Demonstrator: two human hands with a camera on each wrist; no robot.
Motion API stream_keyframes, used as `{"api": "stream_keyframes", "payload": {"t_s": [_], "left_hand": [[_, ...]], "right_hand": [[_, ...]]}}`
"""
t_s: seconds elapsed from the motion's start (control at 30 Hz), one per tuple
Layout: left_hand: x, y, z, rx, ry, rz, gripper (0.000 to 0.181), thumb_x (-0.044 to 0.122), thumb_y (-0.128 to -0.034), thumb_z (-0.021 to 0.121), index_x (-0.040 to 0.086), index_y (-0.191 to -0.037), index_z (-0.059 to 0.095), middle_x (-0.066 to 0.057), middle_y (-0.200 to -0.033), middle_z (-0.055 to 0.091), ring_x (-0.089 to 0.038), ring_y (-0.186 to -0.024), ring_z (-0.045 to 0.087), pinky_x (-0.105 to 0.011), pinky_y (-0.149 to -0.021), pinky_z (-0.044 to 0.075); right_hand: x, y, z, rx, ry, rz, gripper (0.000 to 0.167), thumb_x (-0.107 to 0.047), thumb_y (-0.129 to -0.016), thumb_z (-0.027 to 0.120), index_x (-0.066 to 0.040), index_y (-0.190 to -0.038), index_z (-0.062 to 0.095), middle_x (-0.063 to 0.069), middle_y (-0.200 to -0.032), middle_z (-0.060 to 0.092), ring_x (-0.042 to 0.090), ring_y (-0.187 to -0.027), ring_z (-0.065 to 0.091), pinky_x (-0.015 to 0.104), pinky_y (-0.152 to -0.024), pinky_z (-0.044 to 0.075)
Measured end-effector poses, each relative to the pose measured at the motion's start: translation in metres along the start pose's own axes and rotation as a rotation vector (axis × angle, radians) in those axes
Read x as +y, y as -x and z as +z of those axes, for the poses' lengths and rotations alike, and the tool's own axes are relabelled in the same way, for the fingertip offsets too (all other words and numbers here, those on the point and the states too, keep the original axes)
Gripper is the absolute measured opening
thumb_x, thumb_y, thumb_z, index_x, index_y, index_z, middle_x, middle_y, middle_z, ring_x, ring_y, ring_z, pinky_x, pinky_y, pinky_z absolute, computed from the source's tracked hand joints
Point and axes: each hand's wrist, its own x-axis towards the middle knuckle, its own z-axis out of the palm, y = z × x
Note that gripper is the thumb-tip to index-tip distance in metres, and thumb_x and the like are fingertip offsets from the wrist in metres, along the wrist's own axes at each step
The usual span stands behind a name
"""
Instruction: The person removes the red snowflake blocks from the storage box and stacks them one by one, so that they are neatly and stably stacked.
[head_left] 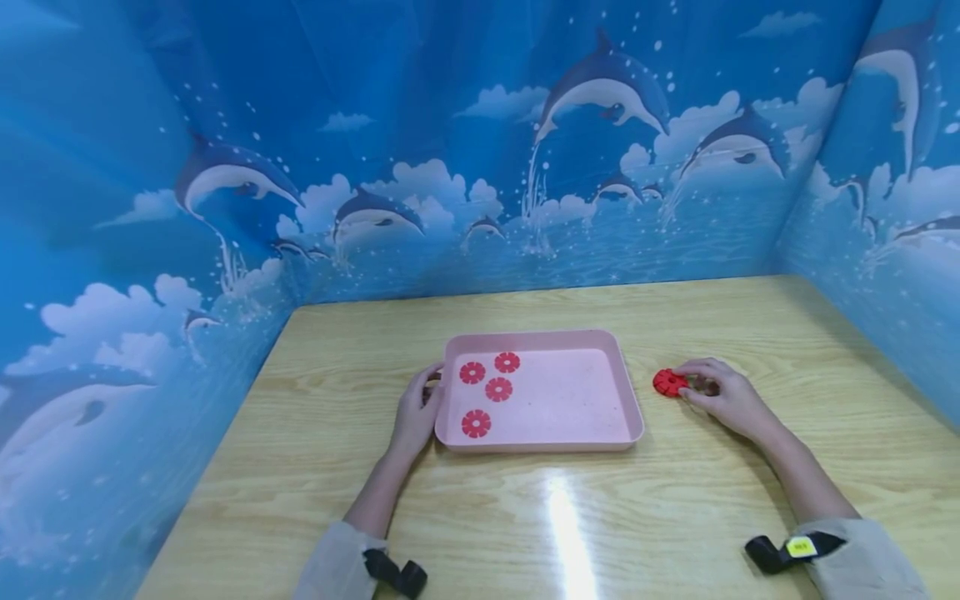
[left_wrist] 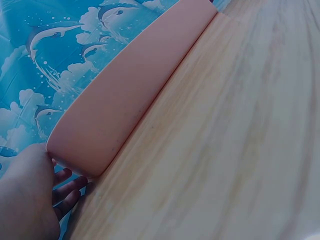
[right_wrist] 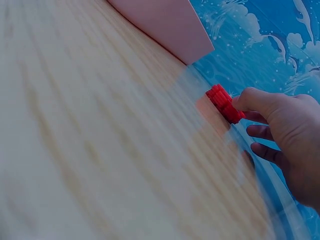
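Observation:
A pink tray [head_left: 577, 443] lies on the table with several red notched discs [head_left: 476, 423] spread over its left part. At its left side is my left hand [head_left: 416, 412], gripping the wall with curled fingers. The left wrist view shows this hand [left_wrist: 30, 195] at the near corner of the tray [left_wrist: 120, 85]. To the right of the tray, my right hand [head_left: 723, 396] pinches a small stack of red notched discs [head_left: 667, 382] between thumb and fingers. Seen from the right wrist, the stack [right_wrist: 222, 102] stays close to the tabletop, its layered edges facing the camera.
The light wooden table [head_left: 337, 350] bears a bright strip of reflected light in front of the tray. Blue curtains [head_left: 450, 150] printed with dolphins and clouds enclose the back and both sides. Each sleeve [head_left: 862, 558] has a black strap device at the wrist.

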Motion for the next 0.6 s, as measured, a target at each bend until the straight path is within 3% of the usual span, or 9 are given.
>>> {"api": "stream_keyframes", "payload": {"t_s": [0.6], "left_hand": [[0.0002,-0.0006,0.0002,0.005,-0.003,-0.008,0.034,0.009,-0.0932,0.051,0.004,-0.127,0.052,-0.014,-0.113,0.055,-0.026,-0.092,0.057,-0.038,-0.081,0.048]], "right_hand": [[0.0007,0.0003,-0.0002,-0.016,-0.002,0.020,0.027,-0.004,-0.083,0.066,0.000,-0.109,0.063,0.016,-0.110,0.055,0.014,-0.082,0.051,0.016,-0.065,0.043]]}}
